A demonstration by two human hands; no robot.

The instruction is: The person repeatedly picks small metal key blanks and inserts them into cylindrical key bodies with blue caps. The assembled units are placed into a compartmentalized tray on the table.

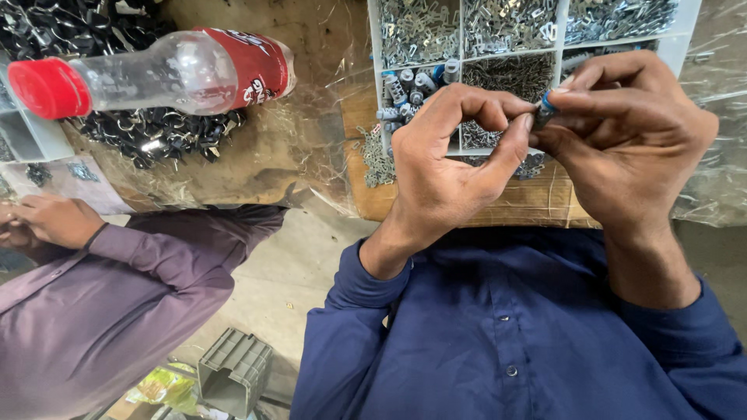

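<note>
**Pinching a small blue part between both hands**

Lying at ten o'clock, a clear plastic bottle with a red cap rests on a heap of black metal clips. At eight o'clock a co-worker's hand pokes out of a purple sleeve. A grey crate sits at seven o'clock. Near centre the left hand curls its thumb and forefinger tight around a small blue part, and the right hand at two o'clock grips the same part from the other side. Behind them, at twelve o'clock, a divided tray holds silvery metal pieces.
</note>
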